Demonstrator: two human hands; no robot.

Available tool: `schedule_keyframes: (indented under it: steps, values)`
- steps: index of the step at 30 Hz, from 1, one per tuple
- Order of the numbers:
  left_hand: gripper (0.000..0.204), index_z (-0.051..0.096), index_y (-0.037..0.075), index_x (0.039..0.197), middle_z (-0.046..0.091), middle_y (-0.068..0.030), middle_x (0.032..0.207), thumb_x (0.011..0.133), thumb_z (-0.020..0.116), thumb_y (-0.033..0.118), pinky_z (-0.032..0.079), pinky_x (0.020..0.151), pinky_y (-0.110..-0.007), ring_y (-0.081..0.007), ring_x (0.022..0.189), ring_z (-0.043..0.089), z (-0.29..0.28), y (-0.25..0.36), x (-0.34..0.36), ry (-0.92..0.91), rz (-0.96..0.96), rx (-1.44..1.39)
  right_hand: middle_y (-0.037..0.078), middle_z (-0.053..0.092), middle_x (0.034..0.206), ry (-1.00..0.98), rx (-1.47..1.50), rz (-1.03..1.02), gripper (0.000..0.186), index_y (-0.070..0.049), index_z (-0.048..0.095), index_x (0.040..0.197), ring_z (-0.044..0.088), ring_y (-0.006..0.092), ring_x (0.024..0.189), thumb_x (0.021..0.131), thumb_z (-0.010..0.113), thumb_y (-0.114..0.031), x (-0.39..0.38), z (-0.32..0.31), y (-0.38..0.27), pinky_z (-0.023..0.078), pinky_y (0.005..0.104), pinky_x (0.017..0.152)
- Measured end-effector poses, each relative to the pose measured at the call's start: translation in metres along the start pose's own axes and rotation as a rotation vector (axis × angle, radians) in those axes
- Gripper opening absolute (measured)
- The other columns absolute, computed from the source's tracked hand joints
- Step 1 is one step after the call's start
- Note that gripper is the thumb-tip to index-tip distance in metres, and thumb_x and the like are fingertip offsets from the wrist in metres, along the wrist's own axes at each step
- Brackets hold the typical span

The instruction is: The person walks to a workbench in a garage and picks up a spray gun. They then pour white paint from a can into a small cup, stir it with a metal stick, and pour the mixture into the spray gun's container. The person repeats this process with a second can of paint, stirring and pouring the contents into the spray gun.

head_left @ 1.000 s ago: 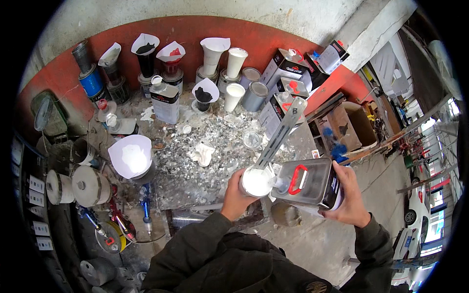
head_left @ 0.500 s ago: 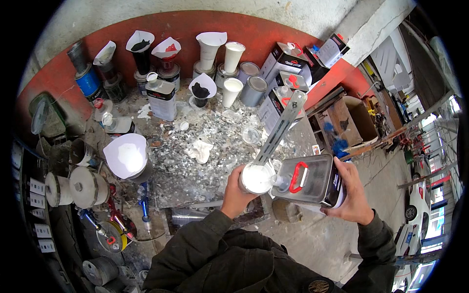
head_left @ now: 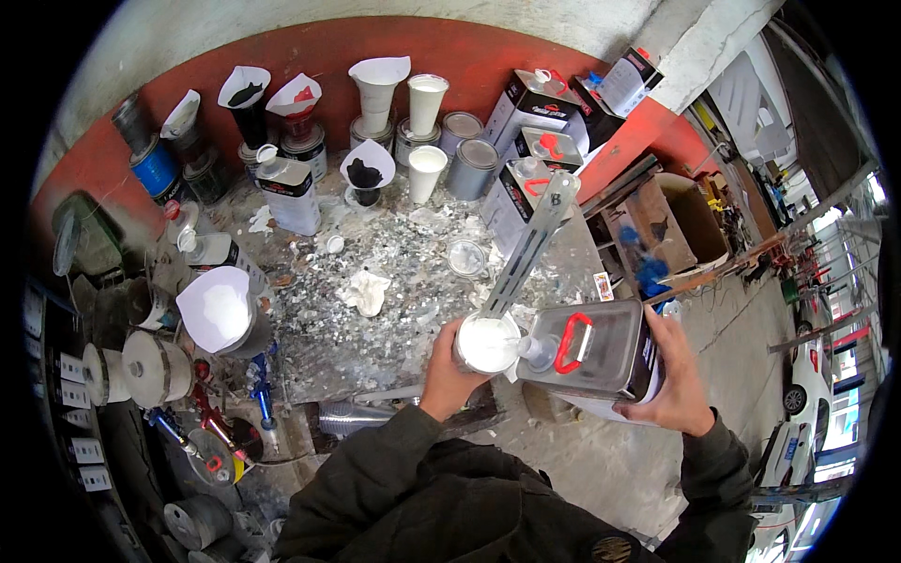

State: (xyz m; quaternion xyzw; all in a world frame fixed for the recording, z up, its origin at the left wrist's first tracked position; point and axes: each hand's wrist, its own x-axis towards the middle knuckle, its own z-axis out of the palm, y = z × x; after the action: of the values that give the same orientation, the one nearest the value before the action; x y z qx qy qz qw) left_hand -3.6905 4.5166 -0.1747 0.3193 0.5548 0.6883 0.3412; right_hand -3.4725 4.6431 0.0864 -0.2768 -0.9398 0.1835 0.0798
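Observation:
My left hand (head_left: pixel 449 377) is closed round a cup of white paint (head_left: pixel 488 343), held upright near the bench's front edge. A perforated metal mixing stick (head_left: pixel 533 246) stands in the cup, slanting up to the right. My right hand (head_left: pixel 678 377) grips the base end of a rectangular metal can (head_left: pixel 601 349) with a red handle (head_left: pixel 573 343). The can is tilted on its side, and its clear plastic spout (head_left: pixel 538 354) meets the cup's right rim. Whether liquid is flowing from the spout I cannot make out.
On the paint-spattered bench (head_left: pixel 328 272) lies a crumpled white rag (head_left: pixel 365 293). Paint cups, cans and paper strainers line the red wall. A strainer with white paint (head_left: pixel 223 311) stands left, above spray guns (head_left: pixel 261 389). A cardboard box (head_left: pixel 693 220) sits at the right.
The bench and its contents have shifted slightly left in the picture as my view moved. Both hands keep their hold; cup and can stay together, spout at the rim.

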Motion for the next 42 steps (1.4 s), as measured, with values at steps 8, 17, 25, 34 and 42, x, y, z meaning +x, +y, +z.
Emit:
schedule_keyframes:
  steps: [8,17,25,34,42]
  values:
    - [0.087,0.042,0.007,0.139,0.056,-0.0097,0.128,0.065,0.089,0.001,0.045,0.103,-0.036,-0.0217,0.121,0.054,0.03,0.013,0.006,-0.08,-0.069,0.02,0.018,0.046,0.139,0.112,0.298,0.132,0.123,-0.001,0.027,0.154,0.047,0.032,0.129,0.049,0.09,-0.019,-0.03,0.003,0.062,0.035,0.0386,0.111]
    - [0.09,0.042,0.002,0.138,0.057,-0.0098,0.129,0.064,0.092,0.007,0.048,0.102,-0.037,-0.0211,0.121,0.056,0.023,0.03,-0.007,0.004,-0.197,0.039,0.017,0.035,0.153,0.512,0.694,0.295,0.126,-0.003,0.01,0.158,0.039,0.027,0.138,0.058,0.086,-0.01,0.005,0.039,0.171,0.03,0.0361,0.116]
    - [0.078,0.05,0.003,0.132,0.062,-0.0096,0.123,0.066,0.091,0.007,0.051,0.096,-0.038,-0.0225,0.114,0.061,-0.02,0.066,-0.048,0.162,-0.233,0.194,0.019,0.026,0.154,0.935,0.561,0.22,0.121,0.002,0.014,0.154,0.028,0.0286,0.142,0.059,0.088,-0.007,0.077,0.121,0.259,0.02,0.0384,0.119]
    - [0.083,0.044,0.004,0.139,0.059,-0.0093,0.127,0.068,0.087,0.001,0.051,0.098,-0.038,-0.022,0.117,0.059,-0.049,0.066,-0.066,0.162,-0.264,0.097,0.021,0.02,0.157,1.095,0.706,0.235,0.117,0.0,0.006,0.155,0.028,0.0312,0.144,0.07,0.086,-0.004,0.068,0.186,0.273,0.024,0.0413,0.118]
    - [0.088,0.044,0.002,0.136,0.059,-0.0108,0.129,0.063,0.093,0.01,0.047,0.102,-0.037,-0.0209,0.119,0.058,-0.059,0.07,-0.041,-0.153,-0.152,0.145,0.011,0.056,0.132,0.703,0.809,0.162,0.067,-0.001,0.044,0.142,0.058,0.0163,0.108,0.084,0.076,-0.007,0.023,0.126,0.084,0.048,0.032,0.092]
